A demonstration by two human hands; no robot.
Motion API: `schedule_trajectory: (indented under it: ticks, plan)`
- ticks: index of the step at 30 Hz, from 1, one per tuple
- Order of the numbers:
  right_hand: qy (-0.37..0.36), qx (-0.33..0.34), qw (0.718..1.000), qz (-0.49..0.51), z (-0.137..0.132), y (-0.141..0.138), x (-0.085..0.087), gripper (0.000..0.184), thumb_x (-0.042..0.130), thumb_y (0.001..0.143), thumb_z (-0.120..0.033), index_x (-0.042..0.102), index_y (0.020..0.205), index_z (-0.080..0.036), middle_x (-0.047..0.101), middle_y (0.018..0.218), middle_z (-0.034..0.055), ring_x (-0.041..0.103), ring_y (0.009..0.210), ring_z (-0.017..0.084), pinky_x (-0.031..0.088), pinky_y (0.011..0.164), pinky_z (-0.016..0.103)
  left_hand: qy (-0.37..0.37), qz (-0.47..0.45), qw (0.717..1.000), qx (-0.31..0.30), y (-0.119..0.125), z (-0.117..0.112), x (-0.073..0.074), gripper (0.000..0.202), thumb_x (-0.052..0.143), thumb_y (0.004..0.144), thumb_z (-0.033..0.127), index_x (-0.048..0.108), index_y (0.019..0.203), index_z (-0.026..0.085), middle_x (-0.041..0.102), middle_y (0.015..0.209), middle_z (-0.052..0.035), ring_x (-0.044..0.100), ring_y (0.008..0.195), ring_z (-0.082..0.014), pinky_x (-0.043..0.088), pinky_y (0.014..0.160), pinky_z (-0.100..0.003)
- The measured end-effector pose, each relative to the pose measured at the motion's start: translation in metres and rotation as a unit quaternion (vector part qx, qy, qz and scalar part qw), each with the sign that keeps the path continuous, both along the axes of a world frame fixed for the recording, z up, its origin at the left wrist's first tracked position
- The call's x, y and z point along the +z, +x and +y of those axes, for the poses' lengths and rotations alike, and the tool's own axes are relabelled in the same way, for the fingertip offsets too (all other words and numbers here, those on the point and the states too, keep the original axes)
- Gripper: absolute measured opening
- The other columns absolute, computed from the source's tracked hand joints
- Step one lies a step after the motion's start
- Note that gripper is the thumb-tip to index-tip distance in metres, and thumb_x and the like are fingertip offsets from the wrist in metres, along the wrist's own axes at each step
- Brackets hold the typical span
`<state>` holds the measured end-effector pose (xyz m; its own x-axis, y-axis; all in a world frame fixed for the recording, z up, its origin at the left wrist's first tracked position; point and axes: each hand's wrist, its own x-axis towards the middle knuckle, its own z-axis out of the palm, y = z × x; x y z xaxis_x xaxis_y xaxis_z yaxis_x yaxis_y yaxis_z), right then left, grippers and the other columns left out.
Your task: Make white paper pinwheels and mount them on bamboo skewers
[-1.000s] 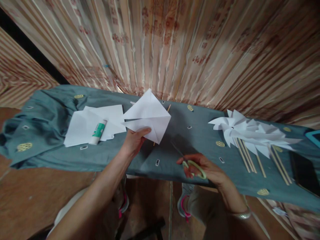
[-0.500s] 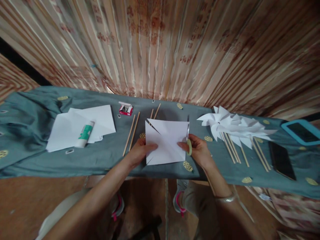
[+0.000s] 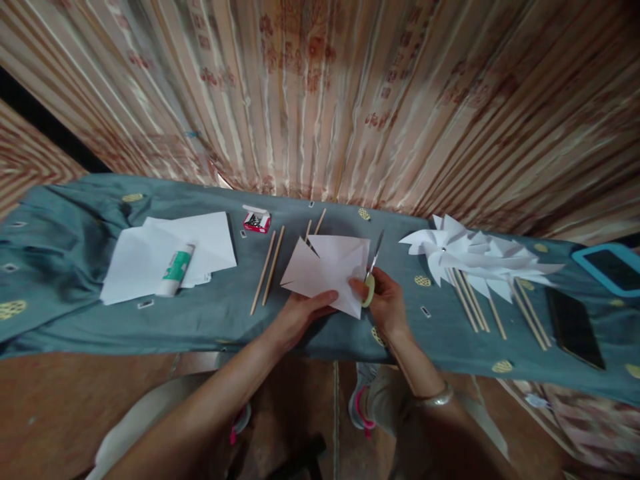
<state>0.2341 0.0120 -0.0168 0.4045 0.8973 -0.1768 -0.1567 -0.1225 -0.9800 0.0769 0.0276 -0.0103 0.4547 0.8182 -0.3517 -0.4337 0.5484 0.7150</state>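
A white sheet of paper (image 3: 327, 267) with slits cut in from its left corners is held above the cloth, turned at an angle. My left hand (image 3: 305, 313) is closed on its lower edge, thumb on top and fingers underneath. A pair of scissors (image 3: 370, 287) with pale yellow-green handles sits in my right hand (image 3: 387, 300), blades pointing up and away beside the paper's right edge. My right thumb lies by the handle at the paper's edge. Thin wooden sticks (image 3: 273, 265) lie just left of the paper, and others show partly behind it.
White sheets (image 3: 133, 260) with a glue stick (image 3: 175, 270) on them lie at the left. A small red box (image 3: 257, 220) of metal bits stands behind the sticks. Finished paper pinwheels (image 3: 450, 250) on sticks lie right, beside a black phone (image 3: 575, 327) and a blue-framed tablet (image 3: 610, 268).
The paper has turned and tilted in my hands. My left hand has slid from its left side to the lower edge. The scissors have tipped slightly rightward.
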Motion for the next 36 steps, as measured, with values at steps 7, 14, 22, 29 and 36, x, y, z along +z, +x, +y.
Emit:
schedule_trajectory:
  ticks: [7,14,22,29,36]
  plan:
    - [-0.011,0.089,0.996,-0.02,-0.007,-0.01,0.004,0.048,0.079,0.058,-0.052,0.064,0.089,-0.018,0.065,0.068,0.0,0.055,0.057,0.013,0.048,0.056,0.026,0.047,0.066,0.986,0.145,0.001,0.015,-0.007,0.052,0.082,0.055,0.02,0.063,0.103,0.014,0.07,0.101,-0.0078,0.065,0.089,-0.0221,0.051,0.083,-0.036]
    - [-0.04,0.272,0.961,-0.042,-0.026,-0.012,-0.002,0.049,0.07,0.069,-0.056,0.063,0.098,-0.017,0.066,0.072,0.0026,0.055,0.058,0.012,0.042,0.054,0.024,0.131,0.154,0.943,0.264,-0.024,0.05,0.004,0.043,0.083,0.05,0.019,0.065,0.09,0.018,0.071,0.091,-0.0046,0.064,0.082,-0.0204,0.051,0.078,-0.033]
    - [-0.083,0.378,0.921,-0.041,-0.035,-0.014,-0.005,0.048,0.071,0.069,-0.054,0.067,0.097,-0.015,0.063,0.07,0.0012,0.053,0.058,0.011,0.041,0.056,0.025,0.168,0.144,0.928,0.299,-0.031,0.061,0.006,0.045,0.083,0.049,0.023,0.066,0.09,0.014,0.071,0.092,-0.0057,0.064,0.083,-0.0189,0.051,0.079,-0.032]
    - [-0.097,0.361,0.928,-0.005,-0.031,-0.019,-0.003,0.053,0.073,0.066,-0.057,0.068,0.098,-0.014,0.065,0.068,0.0021,0.054,0.054,0.011,0.044,0.052,0.025,0.194,0.191,0.923,0.273,-0.024,0.054,0.003,0.038,0.081,0.051,0.024,0.066,0.086,0.017,0.071,0.093,-0.0071,0.064,0.082,-0.0214,0.052,0.075,-0.034]
    - [-0.095,0.354,0.93,0.003,-0.026,-0.019,0.0,0.05,0.075,0.065,-0.053,0.067,0.097,-0.016,0.065,0.065,0.0003,0.055,0.053,0.01,0.047,0.054,0.025,0.214,0.201,0.928,0.23,-0.021,0.047,0.007,0.039,0.077,0.058,0.025,0.066,0.094,0.018,0.07,0.102,-0.0088,0.064,0.091,-0.0242,0.051,0.083,-0.037]
